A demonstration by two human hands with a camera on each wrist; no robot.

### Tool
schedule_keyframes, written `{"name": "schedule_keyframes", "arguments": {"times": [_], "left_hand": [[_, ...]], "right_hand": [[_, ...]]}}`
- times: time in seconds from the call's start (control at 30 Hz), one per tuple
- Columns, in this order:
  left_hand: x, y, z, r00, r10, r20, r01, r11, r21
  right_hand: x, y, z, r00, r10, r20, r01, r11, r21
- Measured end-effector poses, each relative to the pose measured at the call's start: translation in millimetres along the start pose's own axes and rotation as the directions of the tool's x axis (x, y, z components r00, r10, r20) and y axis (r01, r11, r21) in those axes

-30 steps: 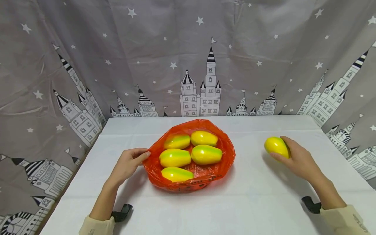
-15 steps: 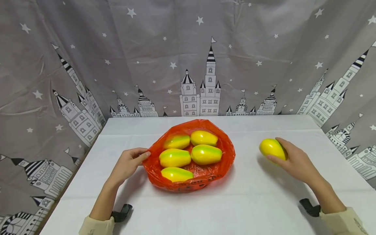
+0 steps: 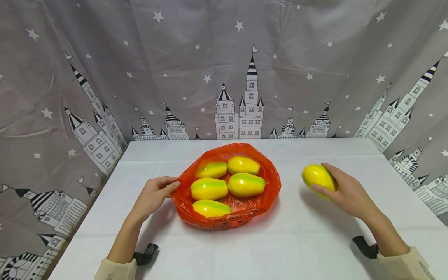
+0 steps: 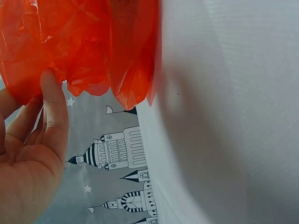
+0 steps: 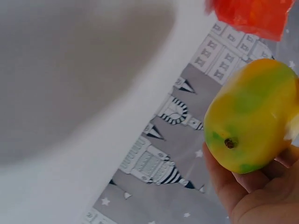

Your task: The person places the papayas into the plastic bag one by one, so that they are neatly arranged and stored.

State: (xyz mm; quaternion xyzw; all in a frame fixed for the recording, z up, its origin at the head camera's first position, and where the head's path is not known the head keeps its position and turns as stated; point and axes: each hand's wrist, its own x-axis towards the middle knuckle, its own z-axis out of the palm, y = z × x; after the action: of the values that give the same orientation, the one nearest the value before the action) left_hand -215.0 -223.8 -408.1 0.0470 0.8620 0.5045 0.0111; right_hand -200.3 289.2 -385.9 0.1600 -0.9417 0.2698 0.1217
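A red plastic bag stands open on the white table, its mouth spread wide. Several glossy yellow-green papayas lie inside it. At the bag's left side my left hand pinches the rim between thumb and fingers; the left wrist view shows the fingertips against the crumpled red bag. To the right of the bag, my right hand grips another papaya above the table. In the right wrist view this papaya shows its dark stem spot, and the fingers curl under it.
The table has a white cover. A grey curtain printed with castles and stars hangs behind it and along both sides. Each wrist wears a black camera mount, such as the left mount.
My right hand has moved left with the papaya, closer to the bag. The left hand keeps its pinch on the rim, and the bag with its papayas stays in place.
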Motion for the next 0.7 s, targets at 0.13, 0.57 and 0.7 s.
{"name": "schedule_keyframes", "arguments": {"times": [0.13,0.57,0.7], "left_hand": [[0.4,-0.3,-0.1,1.0,-0.002,-0.001,0.002,1.0,-0.002],[-0.7,0.8,-0.9,1.0,-0.008,0.004,0.008,1.0,-0.003],[-0.1,1.9,-0.9,1.0,-0.004,0.004,0.004,1.0,-0.002]], "right_hand": [[2.5,-10.2,-0.4,0.999,-0.039,-0.001,0.039,0.999,0.019],[12.9,-38.3,-1.0,0.995,-0.095,0.015,0.094,0.995,0.039],[16.3,-44.4,0.9,0.993,-0.109,0.038,0.107,0.993,0.054]]}}
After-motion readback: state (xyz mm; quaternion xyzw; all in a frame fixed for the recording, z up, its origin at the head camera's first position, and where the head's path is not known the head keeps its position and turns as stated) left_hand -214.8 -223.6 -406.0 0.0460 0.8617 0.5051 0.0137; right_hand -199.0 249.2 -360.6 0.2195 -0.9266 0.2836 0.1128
